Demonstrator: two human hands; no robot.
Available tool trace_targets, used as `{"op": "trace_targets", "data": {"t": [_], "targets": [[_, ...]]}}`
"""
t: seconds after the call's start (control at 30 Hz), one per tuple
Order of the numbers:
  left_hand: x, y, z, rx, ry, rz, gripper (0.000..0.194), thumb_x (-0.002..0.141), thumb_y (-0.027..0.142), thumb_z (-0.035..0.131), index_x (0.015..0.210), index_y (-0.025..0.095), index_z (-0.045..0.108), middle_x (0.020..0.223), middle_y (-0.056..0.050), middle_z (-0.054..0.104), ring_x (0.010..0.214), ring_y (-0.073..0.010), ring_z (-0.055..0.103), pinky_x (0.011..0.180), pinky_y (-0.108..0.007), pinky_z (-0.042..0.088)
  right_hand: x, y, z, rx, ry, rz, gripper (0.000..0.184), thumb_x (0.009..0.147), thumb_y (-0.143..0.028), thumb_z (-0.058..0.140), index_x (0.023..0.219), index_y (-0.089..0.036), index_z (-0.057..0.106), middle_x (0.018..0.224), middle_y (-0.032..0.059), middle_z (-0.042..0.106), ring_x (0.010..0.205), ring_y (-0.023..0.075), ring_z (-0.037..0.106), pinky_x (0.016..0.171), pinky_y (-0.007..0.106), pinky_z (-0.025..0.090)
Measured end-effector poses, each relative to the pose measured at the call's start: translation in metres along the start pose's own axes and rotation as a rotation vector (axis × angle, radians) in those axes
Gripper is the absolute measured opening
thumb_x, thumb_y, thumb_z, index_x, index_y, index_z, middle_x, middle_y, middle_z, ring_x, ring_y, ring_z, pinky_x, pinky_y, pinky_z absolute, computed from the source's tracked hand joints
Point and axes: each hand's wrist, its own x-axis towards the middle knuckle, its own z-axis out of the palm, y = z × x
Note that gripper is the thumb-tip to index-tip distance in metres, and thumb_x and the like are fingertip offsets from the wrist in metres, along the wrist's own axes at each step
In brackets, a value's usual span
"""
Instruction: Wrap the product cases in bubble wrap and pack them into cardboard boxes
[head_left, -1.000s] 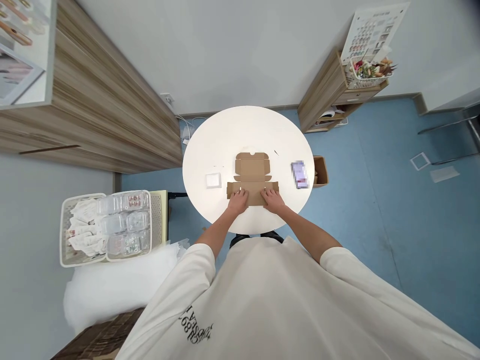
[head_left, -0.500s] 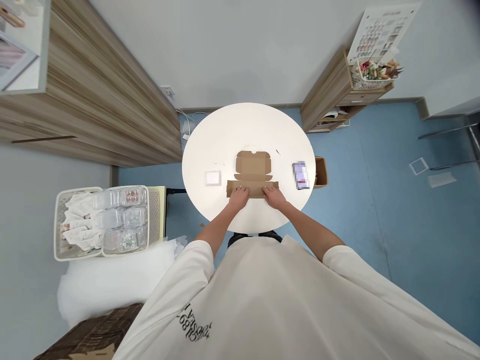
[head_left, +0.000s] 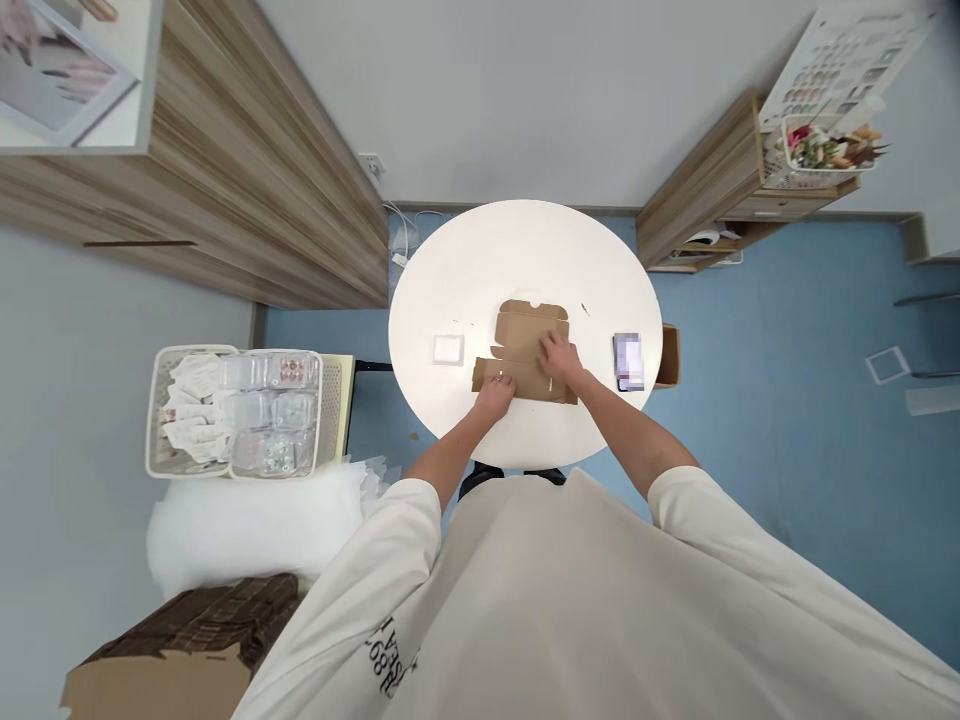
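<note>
An unfolded brown cardboard mailer box (head_left: 529,325) lies on the round white table (head_left: 517,240), turned slightly askew. At its near left edge, my left hand (head_left: 495,396) has its fingers bent over the near panel, gripping it; the thumb's hold is hard to see. My right hand (head_left: 562,358) rests on the right side of the cardboard by the fold, fingers spread and touching the surface. A small white square item (head_left: 448,349) sits left of the box, and a phone-like object (head_left: 628,361) with a blurred screen is on the right.
White baskets (head_left: 241,412) with clear packs stand at the left, above a white plastic bundle (head_left: 255,525). A wooden cabinet (head_left: 277,180) flanks the table, and a lower cabinet (head_left: 701,195) with a flower basket is at right. An open carton (head_left: 669,357) stands beside the table.
My right hand has moved from the near strip up to the right side by the fold. The near panel now lies wider and tilted. The view has shifted left.
</note>
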Motion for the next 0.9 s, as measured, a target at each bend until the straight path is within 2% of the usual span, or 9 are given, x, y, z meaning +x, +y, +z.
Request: {"op": "trace_targets", "data": {"t": [0.13,0.27,0.37,0.5,0.6,0.77,0.9], "targets": [[0.0,-0.002,0.003,-0.01,0.012,0.006,0.036,0.089,0.004,0.046,0.121,0.011,0.061,0.118,-0.016,0.063,0.114,-0.0267,0.059,0.102,-0.041,0.043,0.019,0.002,0.005,0.02,-0.051,0.077,0.065,0.096,-0.045,0.042,0.153,-0.016,0.031,0.166,0.0187,0.017,0.145,0.038,0.024,0.11,0.053,0.031],[-0.002,-0.002,0.004,-0.041,-0.007,0.0,0.036,0.089,0.007,0.048,0.122,0.013,0.062,0.118,-0.017,0.064,0.115,-0.0276,0.059,0.103,-0.044,0.044,0.029,0.004,0.008,0.02,-0.06,0.129,0.08,0.09,-0.052,0.047,0.158,-0.017,0.021,0.167,0.0181,0.012,0.144,0.0408,0.024,0.108,0.055,0.032],[-0.002,-0.001,0.003,-0.071,-0.009,0.0,0.034,0.089,0.009,0.049,0.121,0.013,0.062,0.12,-0.018,0.062,0.118,-0.0285,0.058,0.105,-0.046,0.044,0.035,0.007,0.007,0.006,-0.049,0.141,0.082,0.089,-0.055,0.047,0.157,-0.019,0.023,0.166,0.0181,0.014,0.142,0.0429,0.025,0.107,0.058,0.031],[-0.003,0.001,0.002,-0.096,-0.037,-0.018,0.036,0.089,0.01,0.05,0.121,0.014,0.063,0.122,-0.019,0.061,0.121,-0.0306,0.056,0.106,-0.049,0.042,0.038,0.01,0.001,0.011,-0.036,0.112,0.081,0.089,-0.062,0.045,0.156,-0.019,0.029,0.162,0.0188,0.025,0.139,0.0426,0.028,0.108,0.06,0.028],[-0.003,0.001,0.001,-0.093,-0.038,-0.02,0.038,0.088,0.008,0.048,0.122,0.016,0.063,0.123,-0.02,0.061,0.121,-0.0308,0.055,0.106,-0.051,0.041,0.033,0.009,-0.003,0.0,-0.062,0.087,0.083,0.09,-0.065,0.043,0.157,-0.019,0.028,0.161,0.0187,0.029,0.139,0.0414,0.029,0.109,0.059,0.028],[-0.001,0.003,0.002,-0.047,-0.024,-0.014,0.038,0.087,0.002,0.046,0.119,0.009,0.064,0.119,-0.02,0.062,0.116,-0.03,0.058,0.099,-0.045,0.047,0.012,0.002,0.0,-0.049,-0.12,0.03,0.083,0.091,-0.07,0.038,0.158,-0.022,0.027,0.164,0.0168,0.024,0.144,0.0409,0.023,0.11,0.057,0.026],[0.001,0.006,0.002,0.023,-0.015,-0.019,0.036,0.086,0.0,0.045,0.113,0.007,0.067,0.117,-0.02,0.063,0.11,-0.028,0.061,0.092,-0.039,0.051,-0.013,-0.006,0.011,-0.085,-0.158,-0.023,0.093,0.088,-0.076,0.039,0.161,-0.021,0.02,0.167,0.0173,0.016,0.149,0.04,0.016,0.114,0.055,0.023]]}}
